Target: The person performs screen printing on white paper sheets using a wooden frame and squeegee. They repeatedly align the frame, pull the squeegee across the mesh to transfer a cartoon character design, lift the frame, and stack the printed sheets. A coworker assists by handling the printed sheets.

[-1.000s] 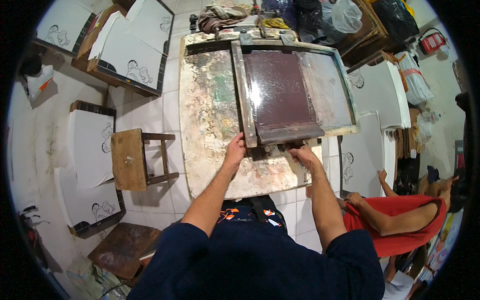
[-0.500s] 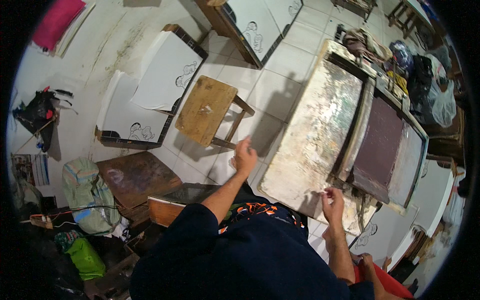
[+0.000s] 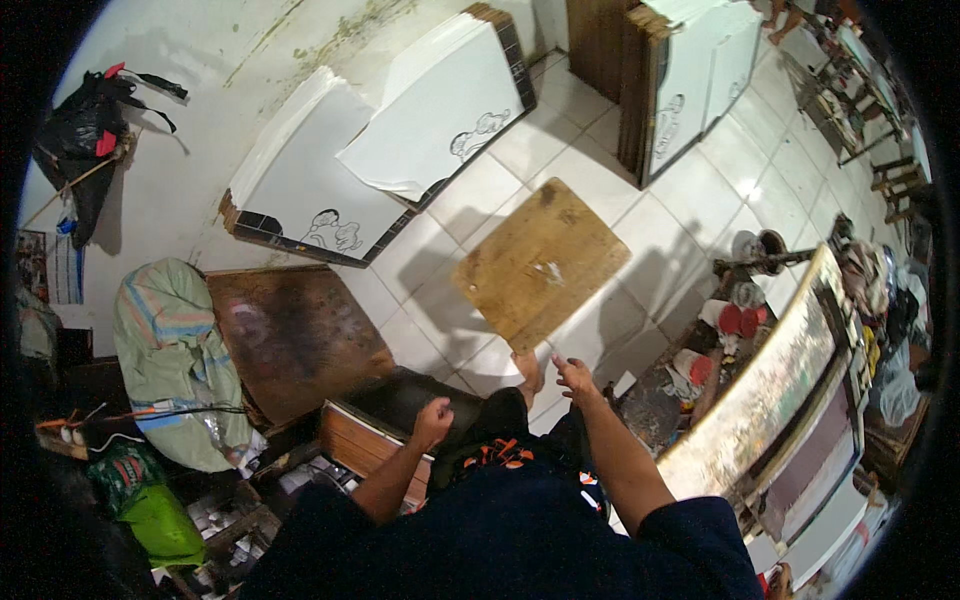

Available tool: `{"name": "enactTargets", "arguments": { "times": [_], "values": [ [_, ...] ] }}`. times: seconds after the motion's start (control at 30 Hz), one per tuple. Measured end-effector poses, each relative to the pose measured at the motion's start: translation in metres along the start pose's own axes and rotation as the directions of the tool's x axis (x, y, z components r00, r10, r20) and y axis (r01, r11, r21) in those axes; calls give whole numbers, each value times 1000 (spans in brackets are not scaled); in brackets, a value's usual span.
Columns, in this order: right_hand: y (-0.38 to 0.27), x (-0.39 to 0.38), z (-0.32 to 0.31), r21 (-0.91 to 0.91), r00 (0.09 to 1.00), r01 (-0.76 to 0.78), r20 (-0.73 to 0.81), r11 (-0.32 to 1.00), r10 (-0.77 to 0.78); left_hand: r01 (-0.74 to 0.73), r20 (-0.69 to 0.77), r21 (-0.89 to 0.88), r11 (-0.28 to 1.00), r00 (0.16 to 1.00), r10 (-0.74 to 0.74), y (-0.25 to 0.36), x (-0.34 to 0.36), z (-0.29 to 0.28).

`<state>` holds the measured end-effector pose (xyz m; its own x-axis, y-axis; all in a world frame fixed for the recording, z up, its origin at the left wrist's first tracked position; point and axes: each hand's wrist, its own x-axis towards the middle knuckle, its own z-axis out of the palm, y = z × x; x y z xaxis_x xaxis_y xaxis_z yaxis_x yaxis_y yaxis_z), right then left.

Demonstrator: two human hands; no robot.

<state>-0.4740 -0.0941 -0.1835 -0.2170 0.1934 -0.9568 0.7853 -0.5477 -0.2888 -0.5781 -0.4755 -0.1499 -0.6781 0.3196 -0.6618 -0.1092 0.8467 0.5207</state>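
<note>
My left hand [image 3: 432, 423] hangs in front of my body with its fingers curled in, and I see nothing in it. It is nearest to a dark, wood-sided cabinet [image 3: 368, 442]. My right hand [image 3: 575, 379] is open, fingers loosely apart and empty, a little short of a wooden stool [image 3: 540, 262]. The stool's worn square seat has a pale mark near its middle. Neither hand touches it. A bare foot [image 3: 526, 372] shows on the floor by the stool's near corner.
Stacks of white printed sheets [image 3: 300, 160] lean along the wall, and another stack [image 3: 690, 90] stands far right. At right is a paint-stained printing table [image 3: 770, 390], with red-lidded tubs [image 3: 738, 318] beside it. A woven sack [image 3: 170, 360] and brown board [image 3: 295, 335] lie left.
My view has turned rightward in the room's left part: stool and sheets now sit further right, the printing table toward the right rim. My right hand has left the table's edge; my left has drawn back.
</note>
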Motion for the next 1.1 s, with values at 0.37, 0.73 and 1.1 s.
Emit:
{"name": "enactTargets", "arguments": {
  "times": [0.37, 0.73, 1.1],
  "values": [
    [-48, 163, 96, 403, 944, 329, -150, 854, -293, 456, 57, -92, 885, 890, -453, -30, -94, -10],
    [-186, 105, 131, 145, 998, -33, -43, 989, 39, 176, -62, -424, 888, 973, -223, 48, 37, -48],
    [-161, 160, 215, 74, 940, 339, -52, 938, -336, 242, -186, -438, 866, 918, -351, 22, 51, -85]
  ]
}}
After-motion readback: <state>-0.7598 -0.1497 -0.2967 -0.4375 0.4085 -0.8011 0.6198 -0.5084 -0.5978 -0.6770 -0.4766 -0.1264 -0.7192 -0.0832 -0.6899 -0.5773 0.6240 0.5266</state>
